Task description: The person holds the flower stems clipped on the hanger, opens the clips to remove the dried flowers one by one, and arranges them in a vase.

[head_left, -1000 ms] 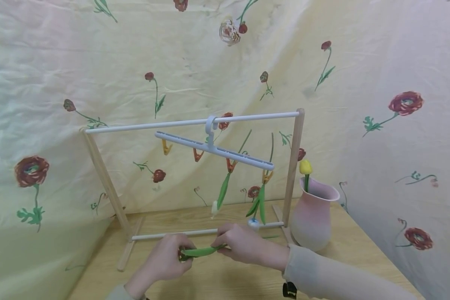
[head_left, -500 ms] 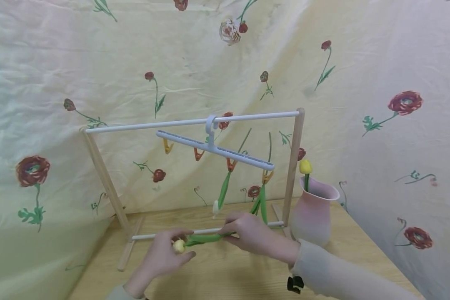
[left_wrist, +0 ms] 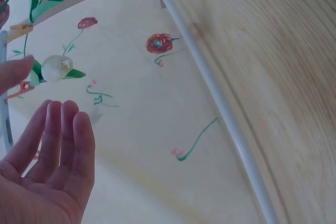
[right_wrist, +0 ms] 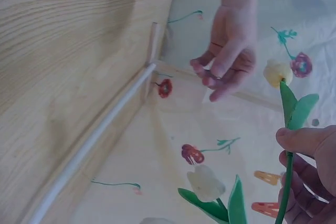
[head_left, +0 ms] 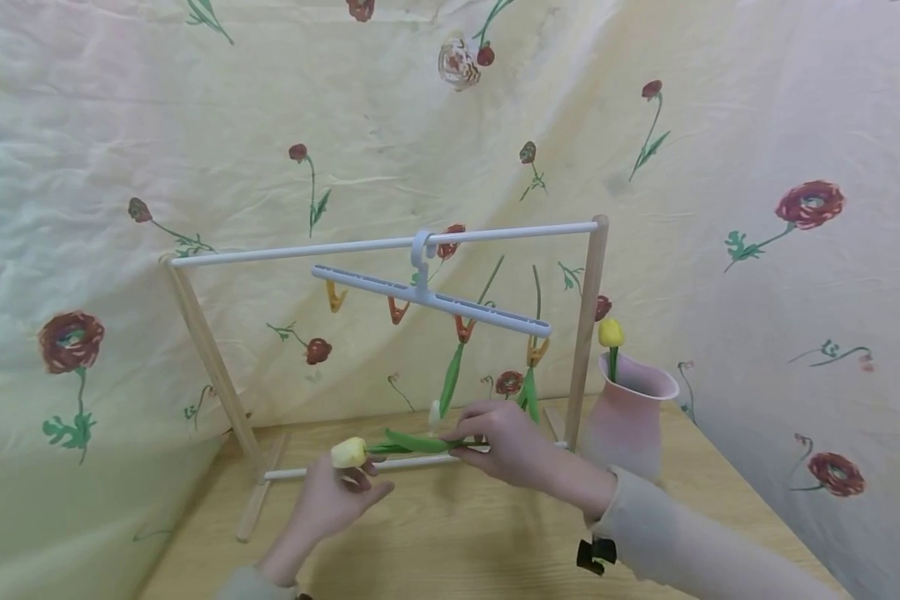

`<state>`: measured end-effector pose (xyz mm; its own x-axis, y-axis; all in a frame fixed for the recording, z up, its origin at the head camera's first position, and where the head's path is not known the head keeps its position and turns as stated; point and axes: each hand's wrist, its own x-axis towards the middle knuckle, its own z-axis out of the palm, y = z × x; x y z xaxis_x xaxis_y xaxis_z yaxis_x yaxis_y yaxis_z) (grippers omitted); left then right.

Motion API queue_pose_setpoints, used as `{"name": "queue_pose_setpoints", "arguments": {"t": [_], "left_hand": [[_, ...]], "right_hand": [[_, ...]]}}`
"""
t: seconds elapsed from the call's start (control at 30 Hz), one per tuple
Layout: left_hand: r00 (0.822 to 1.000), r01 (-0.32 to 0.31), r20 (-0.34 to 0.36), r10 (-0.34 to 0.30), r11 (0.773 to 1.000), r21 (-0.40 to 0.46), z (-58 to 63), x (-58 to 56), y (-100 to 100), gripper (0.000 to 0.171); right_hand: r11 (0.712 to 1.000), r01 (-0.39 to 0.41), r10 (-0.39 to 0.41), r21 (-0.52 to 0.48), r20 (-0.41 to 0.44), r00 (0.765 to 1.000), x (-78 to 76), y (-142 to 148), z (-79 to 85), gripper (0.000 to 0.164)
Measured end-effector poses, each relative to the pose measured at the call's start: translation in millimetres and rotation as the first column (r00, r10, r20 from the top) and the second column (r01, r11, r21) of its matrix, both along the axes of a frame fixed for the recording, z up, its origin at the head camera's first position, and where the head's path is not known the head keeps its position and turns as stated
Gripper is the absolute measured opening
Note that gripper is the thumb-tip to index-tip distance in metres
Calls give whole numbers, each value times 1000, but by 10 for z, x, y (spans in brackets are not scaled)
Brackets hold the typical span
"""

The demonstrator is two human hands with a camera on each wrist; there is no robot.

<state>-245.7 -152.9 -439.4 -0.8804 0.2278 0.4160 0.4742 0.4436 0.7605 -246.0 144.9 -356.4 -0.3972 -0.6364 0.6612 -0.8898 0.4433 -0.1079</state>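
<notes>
My right hand (head_left: 506, 446) pinches the green stem of a pale yellow tulip (head_left: 348, 452), which lies nearly level with its bloom to the left. The right wrist view shows the thumb and fingers of that hand (right_wrist: 310, 156) on the stem just below the leaves. My left hand (head_left: 333, 498) is just below the bloom, fingers loosely spread; in the right wrist view it is apart from the flower. Behind them a light blue clip hanger (head_left: 480, 314) hangs tilted. Its red-orange clip (head_left: 464, 329) holds a white tulip (left_wrist: 58, 68) head down; its right yellow-orange clip (head_left: 537, 352) holds another, bloom hidden behind my right hand.
The hanger hooks over the white top bar (head_left: 292, 252) of a wooden-legged rack. Two more clips, a yellow one (head_left: 335, 297) and a red-orange one (head_left: 398, 311), hold nothing. A pink-and-white vase (head_left: 622, 425) with a yellow tulip (head_left: 611, 333) stands at right, before a flowered cloth.
The left hand has let go of the tulip and its fingers have opened. My right hand has risen toward the rack with the tulip, and the yellow bloom has come into view.
</notes>
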Motion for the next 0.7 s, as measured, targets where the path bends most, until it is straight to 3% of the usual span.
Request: {"name": "queue_pose_setpoints", "arguments": {"t": [0.13,0.3,0.53,0.7], "left_hand": [[997,-20,-70,21,1000,14,-22,-43,47,26],[997,-39,-70,43,997,61,-7,-89,145,25],[992,-87,-87,96,991,102,29,-163,307,23],[986,-80,-136,98,988,129,71,-207,402,25]], "right_hand": [[997,-23,23,-72,-4,1000,-25,19,49,25],[990,-22,19,-138,-24,1000,-25,27,168,23],[979,27,-10,-204,82,997,-5,70,331,21],[969,72,-52,-235,90,995,1,122,400,22]]}}
